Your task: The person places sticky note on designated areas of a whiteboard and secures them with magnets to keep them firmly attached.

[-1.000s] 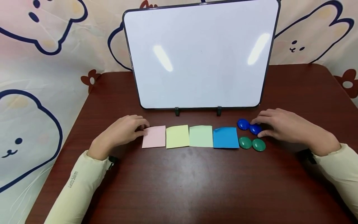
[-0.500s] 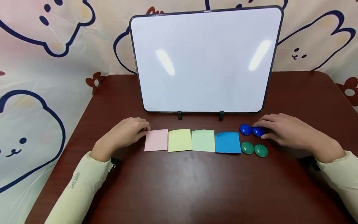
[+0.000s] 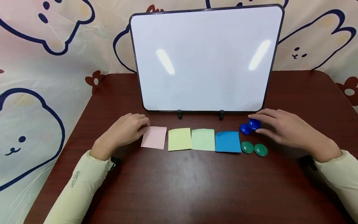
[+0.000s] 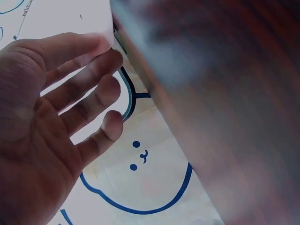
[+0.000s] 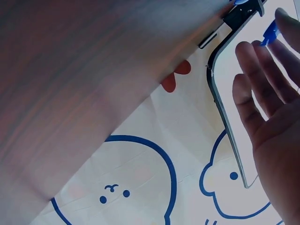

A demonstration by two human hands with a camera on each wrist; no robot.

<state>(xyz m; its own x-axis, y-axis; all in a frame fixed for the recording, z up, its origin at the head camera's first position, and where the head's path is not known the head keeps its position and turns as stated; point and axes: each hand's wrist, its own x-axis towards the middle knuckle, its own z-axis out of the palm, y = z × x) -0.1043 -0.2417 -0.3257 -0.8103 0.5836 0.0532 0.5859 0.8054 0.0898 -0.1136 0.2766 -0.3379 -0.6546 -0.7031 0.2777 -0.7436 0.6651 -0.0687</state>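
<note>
My left hand [image 3: 126, 130] pinches the upper left corner of a pink sticky note [image 3: 154, 137] between thumb and fingers; the note sits slightly turned at the left end of a row. In the left wrist view, thumb and index fingertip meet. My right hand [image 3: 288, 130] holds a round blue magnet [image 3: 254, 124] by its edges between thumb and fingers. In the right wrist view this blue magnet [image 5: 270, 33] shows between the fingertips. A second blue magnet [image 3: 245, 129] lies just beside it on the table.
Yellow [image 3: 180, 139], pale green [image 3: 203, 140] and blue sticky notes [image 3: 227, 142] continue the row. Two green magnets [image 3: 254, 148] lie right of the blue note. Behind stands a whiteboard [image 3: 207, 81] on small black feet [image 3: 221, 114], on a dark wooden table [image 3: 179, 189].
My left hand has drawn the pink note slightly left and turned it away from the yellow one. My right hand has lifted one blue magnet, which now overlaps the other in view.
</note>
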